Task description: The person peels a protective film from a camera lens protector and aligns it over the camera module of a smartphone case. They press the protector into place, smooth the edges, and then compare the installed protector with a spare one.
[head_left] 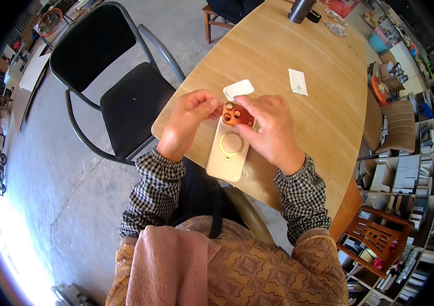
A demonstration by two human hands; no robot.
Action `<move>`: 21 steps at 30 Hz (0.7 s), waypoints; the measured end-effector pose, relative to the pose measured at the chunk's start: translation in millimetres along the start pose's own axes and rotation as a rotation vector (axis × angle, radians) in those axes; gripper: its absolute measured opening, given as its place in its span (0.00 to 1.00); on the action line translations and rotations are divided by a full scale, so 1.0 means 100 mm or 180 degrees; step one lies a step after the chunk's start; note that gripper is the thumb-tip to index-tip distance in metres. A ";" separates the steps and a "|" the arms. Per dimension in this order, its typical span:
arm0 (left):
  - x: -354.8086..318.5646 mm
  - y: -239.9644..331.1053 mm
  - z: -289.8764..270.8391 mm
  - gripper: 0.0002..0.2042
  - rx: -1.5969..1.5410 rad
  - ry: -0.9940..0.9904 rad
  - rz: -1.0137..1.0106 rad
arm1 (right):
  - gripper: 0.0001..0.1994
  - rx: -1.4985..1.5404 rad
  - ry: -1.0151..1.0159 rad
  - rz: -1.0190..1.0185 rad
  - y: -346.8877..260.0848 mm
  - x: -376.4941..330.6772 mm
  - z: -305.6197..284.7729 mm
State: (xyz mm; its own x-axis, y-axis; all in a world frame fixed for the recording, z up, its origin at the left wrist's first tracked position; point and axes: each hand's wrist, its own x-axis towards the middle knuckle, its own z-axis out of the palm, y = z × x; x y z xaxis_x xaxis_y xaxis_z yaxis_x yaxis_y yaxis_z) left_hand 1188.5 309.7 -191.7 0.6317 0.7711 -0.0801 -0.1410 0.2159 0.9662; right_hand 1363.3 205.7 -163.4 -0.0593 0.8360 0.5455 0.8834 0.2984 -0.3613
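A phone (222, 166) in a pale gold case with a ring on its back lies on the table's near edge, lenses up. Its camera area (246, 118) is orange, with three round dark lenses. My right hand (273, 130) holds the phone's upper right side, thumb below and fingers above the camera area. At the upper left corner of the phone, my left hand (192, 116) has thumb and forefinger pinched together; anything between them is too small to make out. Just beyond the phone is a white shallow tray (238, 90), partly behind my right fingers.
The wooden table (324, 132) bears a white card (298, 82), a dark tumbler (300, 10), a black tape roll (313, 16) and clear plastic packets (337, 28). A black chair (130, 102) stands to the left. Filled shelves (405, 178) line the right side.
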 end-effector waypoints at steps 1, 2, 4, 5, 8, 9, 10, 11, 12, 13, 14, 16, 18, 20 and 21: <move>0.00 0.01 0.01 0.07 0.0156 0.0137 0.0104 | 0.25 0.0046 0.0010 0.0082 0.05 -0.01 0.02; 0.00 0.01 0.01 0.07 0.0313 0.0275 0.0209 | 0.25 0.0092 0.0020 0.0163 0.09 -0.03 0.02; -0.02 -0.11 -0.01 0.06 0.0425 0.0508 0.0409 | 0.25 -0.0128 -0.0192 0.0352 0.15 -0.05 0.02; -0.04 -0.20 -0.02 0.06 0.0482 0.0621 0.0508 | 0.25 -0.0241 -0.0297 0.0447 0.16 -0.06 0.03; -0.13 -0.48 -0.07 0.06 0.0687 0.0700 0.0551 | 0.25 -0.0301 -0.0454 0.0440 0.20 -0.07 0.09; -0.16 -0.55 -0.07 0.06 0.0663 0.0734 0.0572 | 0.25 -0.0290 -0.0489 0.0439 0.19 -0.07 0.12; -0.19 -0.61 -0.06 0.06 0.0639 0.0763 0.0593 | 0.25 -0.0282 -0.0522 0.0440 0.17 -0.07 0.14; -0.20 -0.67 -0.05 0.07 0.0615 0.0790 0.0615 | 0.26 -0.0275 -0.0553 0.0443 0.16 -0.07 0.16; -0.19 -0.72 -0.04 0.07 0.0702 0.0887 0.0755 | 0.26 -0.0297 -0.0570 0.0446 0.17 -0.06 0.18; -0.19 -0.75 -0.03 0.07 0.0716 0.0860 0.0804 | 0.26 -0.0320 -0.0586 0.0449 0.17 -0.06 0.19; -0.18 -0.78 -0.03 0.08 0.0730 0.0833 0.0853 | 0.25 -0.0342 -0.0601 0.0452 0.18 -0.07 0.20; -0.16 -0.80 -0.03 0.09 0.0795 0.0791 0.0935 | 0.25 -0.0316 -0.0691 0.0453 0.18 -0.04 0.22; -0.14 -0.78 -0.04 0.11 0.0905 0.0752 0.1012 | 0.25 -0.0321 -0.0744 0.0436 0.17 -0.02 0.23; -0.12 -0.75 -0.04 0.14 0.1123 0.0646 0.1081 | 0.25 -0.0357 -0.0761 0.0400 0.17 -0.01 0.24; -0.11 -0.72 -0.04 0.16 0.1234 0.0590 0.1118 | 0.25 -0.0366 -0.0789 0.0394 0.17 0.00 0.24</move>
State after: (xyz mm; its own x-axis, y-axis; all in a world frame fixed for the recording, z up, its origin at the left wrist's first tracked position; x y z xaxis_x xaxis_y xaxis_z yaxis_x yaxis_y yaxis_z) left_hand 1188.7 288.5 -261.8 0.4474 0.8571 0.2553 -0.0059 -0.2826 0.9592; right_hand 1367.1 222.1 -188.0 -0.0470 0.9540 0.2962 0.9371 0.1448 -0.3177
